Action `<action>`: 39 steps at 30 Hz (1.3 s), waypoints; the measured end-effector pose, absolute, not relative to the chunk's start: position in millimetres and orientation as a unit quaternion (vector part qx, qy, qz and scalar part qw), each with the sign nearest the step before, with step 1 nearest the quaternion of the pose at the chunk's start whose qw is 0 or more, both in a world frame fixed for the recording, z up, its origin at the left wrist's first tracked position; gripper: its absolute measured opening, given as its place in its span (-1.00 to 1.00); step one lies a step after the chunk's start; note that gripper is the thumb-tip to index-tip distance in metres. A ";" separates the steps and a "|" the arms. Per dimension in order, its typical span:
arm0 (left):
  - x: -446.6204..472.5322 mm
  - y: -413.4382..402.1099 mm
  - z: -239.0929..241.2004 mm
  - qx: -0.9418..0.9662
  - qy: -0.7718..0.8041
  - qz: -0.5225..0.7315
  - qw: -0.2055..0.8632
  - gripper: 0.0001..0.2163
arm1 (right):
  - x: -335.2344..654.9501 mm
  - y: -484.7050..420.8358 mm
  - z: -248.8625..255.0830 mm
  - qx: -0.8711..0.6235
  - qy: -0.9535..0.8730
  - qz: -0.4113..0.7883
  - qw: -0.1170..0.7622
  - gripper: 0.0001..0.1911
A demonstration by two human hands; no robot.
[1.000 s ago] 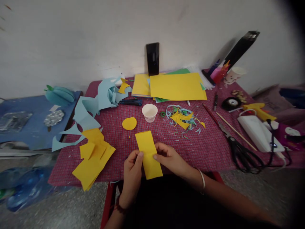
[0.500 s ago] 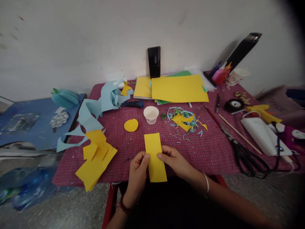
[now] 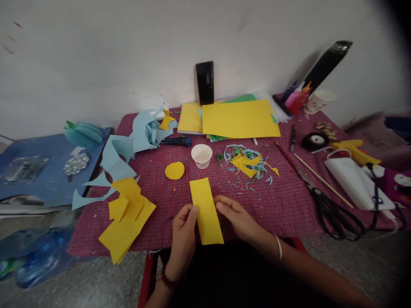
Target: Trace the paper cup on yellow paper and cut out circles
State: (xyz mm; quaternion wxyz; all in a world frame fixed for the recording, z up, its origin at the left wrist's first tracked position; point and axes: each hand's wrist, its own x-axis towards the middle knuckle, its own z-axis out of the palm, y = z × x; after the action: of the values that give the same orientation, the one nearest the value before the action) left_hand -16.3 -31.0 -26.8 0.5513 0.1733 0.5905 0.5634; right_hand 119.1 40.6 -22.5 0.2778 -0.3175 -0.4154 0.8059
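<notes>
A long yellow paper strip lies over the near edge of the red checked table. My left hand pinches its left side with thumb and fingers closed on the paper. My right hand grips its right side the same way. Just beyond the strip lie a yellow paper circle and a small white paper cup.
Yellow offcuts and light blue scraps crowd the left. Yellow sheets and a black phone stand at the back. Paper shreds, black scissors, a stick and a yellow glue gun lie right.
The strip has tilted slightly, its far end shifting left, while both hands keep their pinch on it. The view has shifted a little.
</notes>
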 end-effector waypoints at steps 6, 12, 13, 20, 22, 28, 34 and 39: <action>-63.4 -2.4 1.4 0.384 0.700 0.504 0.329 -0.78 | 132.8 61.1 -26.3 -0.400 -0.509 0.706 0.287 -0.69; -89.5 23.4 34.6 0.398 0.754 0.471 0.226 -0.83 | 147.9 79.2 -25.8 -0.418 -0.512 0.692 0.291 -0.77; -79.9 22.2 35.0 0.400 0.740 0.477 0.254 -0.84 | 147.6 78.9 -25.1 -0.419 -0.512 0.689 0.297 -0.77; -2.2 6.4 4.0 0.505 0.623 0.469 0.370 -0.96 | 136.7 67.8 -24.3 -0.401 -0.581 0.621 0.341 -0.91; 3.1 6.0 -4.2 0.515 0.635 0.469 0.333 -0.97 | 136.3 64.4 -22.0 -0.377 -0.572 0.639 0.349 -0.91; 0.2 2.9 -9.8 0.452 0.624 0.477 0.423 -0.97 | 139.7 60.8 -9.8 -0.258 -0.548 0.720 0.339 -0.71; -0.1 -1.5 -11.6 0.377 0.618 0.496 0.481 -0.86 | 139.1 58.9 -12.1 -0.307 -0.517 0.735 0.313 -0.70; -2.0 -5.3 -15.1 0.366 0.621 0.499 0.480 -0.79 | 136.4 56.3 -13.6 -0.314 -0.532 0.719 0.319 -0.71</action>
State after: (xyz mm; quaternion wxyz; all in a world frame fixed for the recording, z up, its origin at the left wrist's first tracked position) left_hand -2.0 -5.3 -15.1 0.4803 0.3659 0.6212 0.4995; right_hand 136.4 56.3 -13.6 0.3191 -0.3143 -0.5318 0.7187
